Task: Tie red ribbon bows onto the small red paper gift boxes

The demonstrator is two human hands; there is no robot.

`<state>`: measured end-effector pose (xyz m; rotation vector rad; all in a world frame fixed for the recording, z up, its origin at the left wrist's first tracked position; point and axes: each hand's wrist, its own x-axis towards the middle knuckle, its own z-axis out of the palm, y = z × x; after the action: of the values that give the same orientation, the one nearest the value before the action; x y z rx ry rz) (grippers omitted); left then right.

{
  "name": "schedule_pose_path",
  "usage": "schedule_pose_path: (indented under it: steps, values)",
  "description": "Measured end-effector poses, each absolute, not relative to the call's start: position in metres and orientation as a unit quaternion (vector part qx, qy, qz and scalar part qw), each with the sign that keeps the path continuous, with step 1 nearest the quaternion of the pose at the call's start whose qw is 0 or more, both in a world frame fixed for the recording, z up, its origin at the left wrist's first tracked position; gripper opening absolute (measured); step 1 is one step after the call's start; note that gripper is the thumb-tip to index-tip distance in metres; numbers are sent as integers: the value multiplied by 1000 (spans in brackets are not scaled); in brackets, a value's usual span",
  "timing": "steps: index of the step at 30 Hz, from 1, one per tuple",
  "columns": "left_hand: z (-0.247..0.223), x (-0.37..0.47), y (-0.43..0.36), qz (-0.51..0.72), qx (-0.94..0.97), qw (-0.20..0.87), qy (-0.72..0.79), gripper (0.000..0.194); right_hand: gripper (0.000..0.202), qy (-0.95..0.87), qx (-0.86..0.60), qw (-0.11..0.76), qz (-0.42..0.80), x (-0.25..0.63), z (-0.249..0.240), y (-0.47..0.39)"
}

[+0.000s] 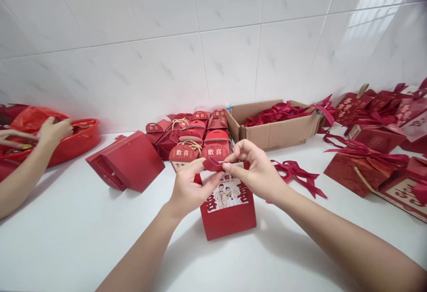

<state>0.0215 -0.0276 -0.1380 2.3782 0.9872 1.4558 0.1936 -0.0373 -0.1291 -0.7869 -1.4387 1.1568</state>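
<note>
A red gift box [230, 225] printed with a bride and groom stands on the white table in front of me. My left hand [188, 187] pinches the box's curved top flap from the left. From the right, my right hand [258, 169] has thumb and fingers closed on the same flap, at its other end. Part of the box's top is hidden behind my fingers. Just right of the box, a loose dark-red ribbon [300, 176] lies on the table.
Behind the box are rows of finished-looking red boxes [196, 134] and a cardboard carton [283, 131] of ribbons. Flat red boxes [133, 163] lie left. Ribboned boxes [360, 172] crowd the right. Another person's hands [55, 129] reach into a red basin [88, 143] at far left.
</note>
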Motion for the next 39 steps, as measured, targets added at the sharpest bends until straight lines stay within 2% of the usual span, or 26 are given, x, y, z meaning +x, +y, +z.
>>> schedule_pose_path:
  steps: [4,7,12,16,19,22,24,27,29,31,33,35,39]
  values:
    - [-136,18,-24,489,808,57,325,10,29,-625,-325,539,462,193,-130,-34]
    - [-133,17,-25,501,800,55,326,11,22,-674,-301,519,431,201,-125,-32]
    - [-132,22,-33,577,711,92,391,6,30,-789,-310,404,344,224,-107,-31]
    - [-138,26,-34,601,692,67,395,8,25,-839,-336,345,254,237,-97,-29]
    - [-140,28,-30,580,712,105,382,25,30,-831,-382,369,167,255,-88,-27]
    - [-140,30,-29,588,691,125,401,42,25,-741,-477,456,124,291,-71,-31]
    - [-141,30,-29,599,672,130,415,40,29,-624,-547,550,95,324,-60,-37]
    - [-143,29,-29,617,657,122,416,36,35,-464,-575,671,-57,376,-54,-43]
    - [-146,27,-28,621,654,101,420,38,32,-388,-591,687,-167,411,-60,-40]
    - [-149,24,-26,612,659,88,428,41,31,-310,-671,625,-252,441,-73,-30]
    - [-152,22,-22,604,665,85,432,43,31,-237,-767,547,-237,465,-89,-16]
    - [-155,20,-19,595,675,82,428,43,26,-224,-815,508,-167,480,-104,-5]
    - [-159,18,-14,575,701,78,414,35,12,-238,-826,503,-89,483,-110,-3]
